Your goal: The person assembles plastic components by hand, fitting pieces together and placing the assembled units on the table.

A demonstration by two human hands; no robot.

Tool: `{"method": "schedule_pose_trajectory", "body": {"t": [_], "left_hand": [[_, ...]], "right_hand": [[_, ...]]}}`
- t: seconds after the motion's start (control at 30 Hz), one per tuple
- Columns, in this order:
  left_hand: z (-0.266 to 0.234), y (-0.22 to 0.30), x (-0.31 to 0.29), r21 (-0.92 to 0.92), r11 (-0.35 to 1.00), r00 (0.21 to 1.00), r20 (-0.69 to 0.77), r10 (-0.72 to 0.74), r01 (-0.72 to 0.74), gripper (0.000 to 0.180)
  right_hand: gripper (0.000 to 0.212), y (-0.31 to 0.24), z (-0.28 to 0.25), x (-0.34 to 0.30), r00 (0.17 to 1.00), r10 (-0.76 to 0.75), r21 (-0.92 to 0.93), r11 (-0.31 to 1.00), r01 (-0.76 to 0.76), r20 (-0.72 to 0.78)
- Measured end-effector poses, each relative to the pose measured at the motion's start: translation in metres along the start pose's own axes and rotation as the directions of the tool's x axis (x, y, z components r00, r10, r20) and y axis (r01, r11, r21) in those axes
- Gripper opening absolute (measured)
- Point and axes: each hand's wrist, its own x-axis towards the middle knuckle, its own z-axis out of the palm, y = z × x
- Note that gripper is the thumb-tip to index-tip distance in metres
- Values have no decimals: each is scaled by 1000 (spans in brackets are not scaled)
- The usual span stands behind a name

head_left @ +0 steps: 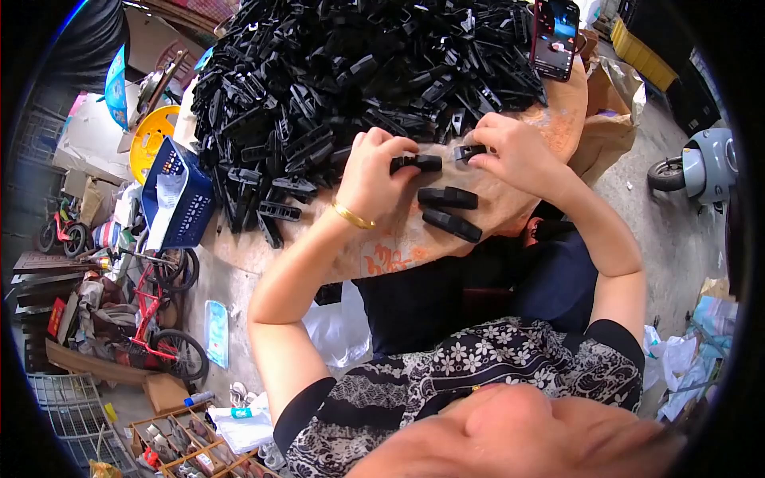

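Observation:
My left hand (369, 177), with a gold bangle at its wrist, is closed on a black plastic part (429, 163) that points to the right. Thumb and fingers of my right hand (514, 155) pinch a smaller black piece with a shiny end (462, 152). The two held pieces are apart, a short gap between them. Just below, a pair of elongated black plastic parts lie on the table: one nearly level (448, 197), the other slanting (451, 225). Beyond my hands rises a big heap of similar black plastic parts (319, 88), its nearest pieces beside my left hand.
A phone (555, 38) stands at the heap's right edge on the round tabletop (398, 259). Left of the table are a blue basket (182, 209) and a yellow round plastic thing (151, 135). A red child's bicycle (147, 307) stands on the left floor, a scooter (708, 167) at right.

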Motion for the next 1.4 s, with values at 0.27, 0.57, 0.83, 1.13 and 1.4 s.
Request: {"method": "schedule_pose_trajectory", "body": {"t": [0.27, 0.57, 0.83, 1.13, 1.4], "left_hand": [[7, 26, -10, 290, 954, 984, -135, 120, -76, 28], [6, 17, 1, -94, 952, 956, -5, 293, -292, 29], [8, 15, -1, 74, 984, 968, -183, 173, -162, 24], [3, 8, -1, -53, 998, 998, -55, -21, 18, 25], [9, 8, 4, -202, 979, 1000, -21, -21, 16, 22]], "right_hand": [[21, 4, 2, 0, 997, -67, -49, 997, 65, -41], [21, 9, -3, 4, 994, -104, 13, 994, 104, -43], [20, -5, -1, 10, 983, -117, 198, 970, 144, -141], [18, -1, 6, 10, 977, -189, 84, 977, 197, -104], [19, -2, 22, 20, 931, -339, 205, 910, 361, -131]]}}
